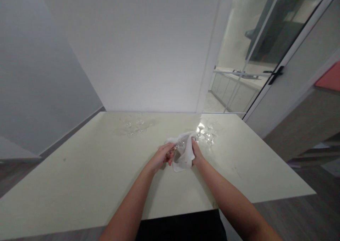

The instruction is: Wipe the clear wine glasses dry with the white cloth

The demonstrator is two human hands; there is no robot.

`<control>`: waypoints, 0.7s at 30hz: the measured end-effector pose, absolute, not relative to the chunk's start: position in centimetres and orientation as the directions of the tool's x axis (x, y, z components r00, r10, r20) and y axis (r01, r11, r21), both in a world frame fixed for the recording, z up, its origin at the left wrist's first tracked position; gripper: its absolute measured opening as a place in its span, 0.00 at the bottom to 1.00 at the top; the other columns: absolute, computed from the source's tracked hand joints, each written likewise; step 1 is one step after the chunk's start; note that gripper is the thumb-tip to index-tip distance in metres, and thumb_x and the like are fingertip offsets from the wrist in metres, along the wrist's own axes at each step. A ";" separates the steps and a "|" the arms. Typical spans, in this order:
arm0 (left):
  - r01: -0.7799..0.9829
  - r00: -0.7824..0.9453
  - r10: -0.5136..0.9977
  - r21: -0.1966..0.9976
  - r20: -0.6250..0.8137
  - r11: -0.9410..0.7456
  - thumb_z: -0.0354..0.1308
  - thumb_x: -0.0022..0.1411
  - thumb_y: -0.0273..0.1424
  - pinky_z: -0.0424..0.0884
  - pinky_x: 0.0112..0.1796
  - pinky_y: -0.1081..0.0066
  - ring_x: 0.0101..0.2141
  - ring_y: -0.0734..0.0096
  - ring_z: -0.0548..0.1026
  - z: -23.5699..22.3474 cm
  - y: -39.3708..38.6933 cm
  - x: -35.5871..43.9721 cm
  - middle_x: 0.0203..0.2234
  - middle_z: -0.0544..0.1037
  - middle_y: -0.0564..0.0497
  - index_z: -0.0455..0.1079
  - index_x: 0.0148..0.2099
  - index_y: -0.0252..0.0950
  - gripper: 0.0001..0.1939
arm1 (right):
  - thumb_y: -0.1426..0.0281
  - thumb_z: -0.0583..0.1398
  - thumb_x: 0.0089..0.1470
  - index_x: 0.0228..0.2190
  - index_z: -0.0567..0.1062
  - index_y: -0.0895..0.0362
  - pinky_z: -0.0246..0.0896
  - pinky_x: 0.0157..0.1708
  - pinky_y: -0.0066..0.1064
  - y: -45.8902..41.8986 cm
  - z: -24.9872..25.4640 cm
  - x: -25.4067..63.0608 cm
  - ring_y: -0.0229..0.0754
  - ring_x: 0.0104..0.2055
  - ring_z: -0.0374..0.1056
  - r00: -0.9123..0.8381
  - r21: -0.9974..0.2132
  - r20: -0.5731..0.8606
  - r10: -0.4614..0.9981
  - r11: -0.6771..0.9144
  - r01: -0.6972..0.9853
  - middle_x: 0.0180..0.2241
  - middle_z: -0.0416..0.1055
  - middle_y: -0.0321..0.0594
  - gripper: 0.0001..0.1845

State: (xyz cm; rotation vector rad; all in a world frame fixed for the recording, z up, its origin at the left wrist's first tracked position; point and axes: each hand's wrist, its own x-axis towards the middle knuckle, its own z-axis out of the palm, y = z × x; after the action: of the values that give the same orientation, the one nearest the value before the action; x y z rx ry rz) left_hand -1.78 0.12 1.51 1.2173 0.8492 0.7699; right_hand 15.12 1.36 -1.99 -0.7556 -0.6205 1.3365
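Note:
Over the middle of the table, my left hand has its fingers closed around the narrow part of a clear glass, which looks like a stemmed glass lying sideways. A white cloth is bunched against the glass's right end and hangs down below it. My right hand grips this cloth from the right side, its fingers partly hidden behind the folds. How much of the glass sits inside the cloth I cannot tell.
Several clear glasses stand just beyond my right hand, in a bright reflection. More clear glassware is at the back left of the pale table. A white wall and a glass-paned door border the far edge.

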 end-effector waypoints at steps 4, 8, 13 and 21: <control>0.070 0.305 0.952 0.998 -0.030 0.009 0.53 0.59 0.52 0.61 0.20 0.76 0.17 0.77 0.66 1.4 0.3 -1.9 0.19 0.66 0.58 0.64 0.37 0.36 0.22 | 0.52 0.67 0.41 0.32 0.74 0.55 0.70 0.33 0.33 1.2 -1.8 14.7 0.43 0.30 0.74 0.184 -0.774 -0.040 0.982 0.086 -0.627 0.28 0.77 0.36 0.22; 0.297 0.254 0.934 0.899 0.250 -0.322 0.60 0.55 0.46 0.64 0.28 0.74 0.26 0.74 0.69 1.4 0.1 -1.7 0.26 0.71 0.55 0.66 0.38 0.37 0.17 | 0.44 0.57 0.50 0.32 0.76 0.57 0.71 0.35 0.35 1.4 -1.4 14.5 0.46 0.33 0.75 0.166 -0.714 -0.145 0.975 0.013 -0.700 0.30 0.79 0.41 0.28; 0.339 0.327 0.910 0.868 0.254 -0.364 0.59 0.57 0.44 0.63 0.28 0.75 0.26 0.73 0.68 1.4 -0.3 -1.7 0.25 0.71 0.55 0.68 0.37 0.37 0.15 | 0.46 0.54 0.55 0.30 0.77 0.57 0.71 0.39 0.35 1.4 -0.8 14.8 0.44 0.33 0.75 0.148 -0.655 -0.163 0.975 0.006 -0.755 0.30 0.79 0.40 0.27; 0.261 0.304 0.921 0.908 0.244 -0.327 0.60 0.57 0.45 0.64 0.29 0.75 0.27 0.73 0.69 0.9 -0.1 -2.0 0.26 0.73 0.54 0.68 0.35 0.36 0.17 | 0.46 0.53 0.55 0.31 0.77 0.59 0.70 0.38 0.35 1.0 -0.5 14.5 0.45 0.33 0.74 0.107 -0.685 -0.220 0.970 -0.076 -0.725 0.30 0.79 0.43 0.29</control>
State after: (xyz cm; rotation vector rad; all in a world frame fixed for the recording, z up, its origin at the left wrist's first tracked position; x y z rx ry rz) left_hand -2.02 -0.13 0.89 1.7770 1.0648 1.0458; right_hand 14.50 0.97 -0.51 -0.7909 -0.3971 1.4612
